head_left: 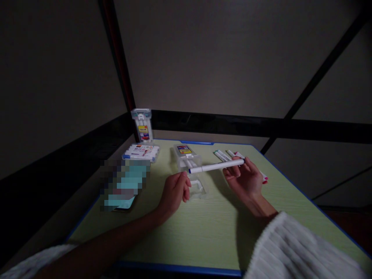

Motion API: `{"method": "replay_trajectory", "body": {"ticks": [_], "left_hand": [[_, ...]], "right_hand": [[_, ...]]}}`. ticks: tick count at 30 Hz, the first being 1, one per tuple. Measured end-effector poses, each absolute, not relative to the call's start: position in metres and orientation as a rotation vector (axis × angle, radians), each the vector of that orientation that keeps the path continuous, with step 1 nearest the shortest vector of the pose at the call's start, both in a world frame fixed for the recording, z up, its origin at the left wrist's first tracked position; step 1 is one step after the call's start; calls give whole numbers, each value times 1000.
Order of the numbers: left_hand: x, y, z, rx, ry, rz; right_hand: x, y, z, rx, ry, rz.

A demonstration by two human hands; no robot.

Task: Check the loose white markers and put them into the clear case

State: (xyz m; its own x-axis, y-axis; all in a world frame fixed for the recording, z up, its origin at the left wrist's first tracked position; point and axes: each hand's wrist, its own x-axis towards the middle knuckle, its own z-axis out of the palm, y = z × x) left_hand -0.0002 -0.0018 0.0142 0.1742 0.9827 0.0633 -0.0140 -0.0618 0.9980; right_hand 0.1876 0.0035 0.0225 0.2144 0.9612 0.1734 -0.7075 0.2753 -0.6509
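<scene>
My right hand [245, 180], palm turned up, grips one end of a white marker [217, 166] with dark blue ends. The marker points left, nearly level, above the table. Just below its left tip is my left hand [175, 190], fingers curled in, with nothing visible in them; whether it touches the marker is hard to tell. Behind the left hand a clear plastic marker case [186, 155] lies on its side with a few white markers inside. Its open lid [199, 186] rests towards me, partly behind my left fingers. Several loose markers [222, 155] lie beyond my right hand.
At the back left of the green table [186, 240] stands a closed marker case [143, 126]. A flat pack of markers [141, 152] lies before it. A phone-like slab [128, 203], mostly blurred out, is at the left edge. Dark wall panels [217, 58] border the back.
</scene>
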Motion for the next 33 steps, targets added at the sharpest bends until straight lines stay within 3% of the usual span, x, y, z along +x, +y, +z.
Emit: {"method": "replay_trajectory", "body": {"ticks": [33], "left_hand": [[0,-2,15,1348,1027,1131]], "right_hand": [[179,-3,6,-714,-1222,1063]]}}
